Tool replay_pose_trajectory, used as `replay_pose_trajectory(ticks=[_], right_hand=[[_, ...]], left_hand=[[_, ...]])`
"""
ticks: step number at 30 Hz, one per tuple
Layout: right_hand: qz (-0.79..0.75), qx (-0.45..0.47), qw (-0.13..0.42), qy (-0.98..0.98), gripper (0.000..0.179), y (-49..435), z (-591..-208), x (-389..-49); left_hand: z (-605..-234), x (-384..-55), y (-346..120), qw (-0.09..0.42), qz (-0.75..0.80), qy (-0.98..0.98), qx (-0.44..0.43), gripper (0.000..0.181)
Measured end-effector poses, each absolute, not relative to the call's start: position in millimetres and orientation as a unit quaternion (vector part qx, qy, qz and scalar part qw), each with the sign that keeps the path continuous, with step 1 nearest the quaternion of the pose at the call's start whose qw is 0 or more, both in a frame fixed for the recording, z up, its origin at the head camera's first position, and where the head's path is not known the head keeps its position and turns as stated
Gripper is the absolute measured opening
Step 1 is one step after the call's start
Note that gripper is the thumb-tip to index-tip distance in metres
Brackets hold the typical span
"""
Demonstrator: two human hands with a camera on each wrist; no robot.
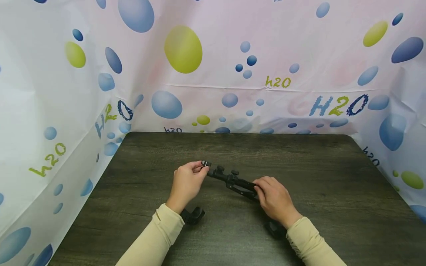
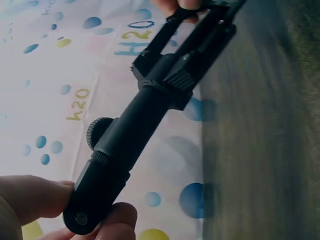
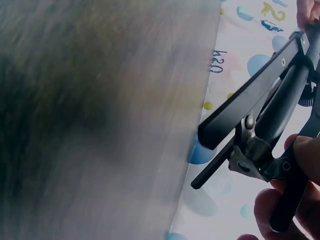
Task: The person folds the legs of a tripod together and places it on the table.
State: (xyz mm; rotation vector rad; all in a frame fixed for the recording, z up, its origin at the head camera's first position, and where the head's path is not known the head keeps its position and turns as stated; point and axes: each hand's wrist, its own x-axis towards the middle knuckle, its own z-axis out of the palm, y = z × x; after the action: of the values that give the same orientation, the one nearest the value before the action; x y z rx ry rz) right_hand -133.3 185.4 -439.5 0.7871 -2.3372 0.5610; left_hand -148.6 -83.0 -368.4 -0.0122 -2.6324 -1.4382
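Note:
A small black folding tripod [image 1: 233, 180] is held up above the tabletop, slanting down from left to right, with both hands on it. My left hand [image 1: 188, 183] pinches its narrow head end between thumb and fingers; in the left wrist view the rounded tip [image 2: 92, 200] shows between them. Round knobs stick out from the tube [image 2: 132, 130]. At the other end, my right hand [image 1: 274, 199] grips a leg. The right wrist view shows the flat legs [image 3: 250, 92] slightly spread, with a metal brace [image 3: 250, 155] joining them near the bottom of the tube.
The dark wood-grain table [image 1: 319, 166] lies under both hands. Behind it and at its sides hangs a white sheet [image 1: 216, 22] printed with blue and green bubbles. A black wrist mount [image 1: 193, 215] sits at the left wrist, another wrist mount [image 1: 274, 229] at the right.

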Motion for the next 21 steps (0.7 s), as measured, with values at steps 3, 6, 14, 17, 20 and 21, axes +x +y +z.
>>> replay_pose_trajectory(ticks=[3,6,14,17,20,21], right_hand=[[0.204,0.302,0.302,-0.881,0.018,186.9,-439.8,-133.3],[0.201,0.305,0.303,-0.880,0.017,188.2,-440.4,-133.2],[0.196,0.306,0.286,-0.887,0.014,192.0,-442.4,-131.0],[0.189,0.306,0.286,-0.888,0.016,192.7,-442.7,-131.1],[0.182,0.307,0.285,-0.889,0.017,193.3,-442.9,-131.1],[0.180,0.308,0.285,-0.890,0.016,193.5,-443.1,-131.1]], left_hand=[[-374.4,-147.7,-84.1,0.058,-0.476,-0.877,-0.001,0.033],[-380.1,-147.5,-85.2,0.047,-0.475,-0.879,0.001,0.032],[-393.2,-147.3,-87.3,0.017,-0.470,-0.883,0.005,0.033],[-396.4,-146.9,-88.8,0.003,-0.465,-0.885,0.009,0.033],[-398.5,-146.5,-90.0,-0.008,-0.452,-0.892,0.010,0.033],[-399.1,-146.5,-90.4,-0.011,-0.447,-0.894,0.009,0.034]])
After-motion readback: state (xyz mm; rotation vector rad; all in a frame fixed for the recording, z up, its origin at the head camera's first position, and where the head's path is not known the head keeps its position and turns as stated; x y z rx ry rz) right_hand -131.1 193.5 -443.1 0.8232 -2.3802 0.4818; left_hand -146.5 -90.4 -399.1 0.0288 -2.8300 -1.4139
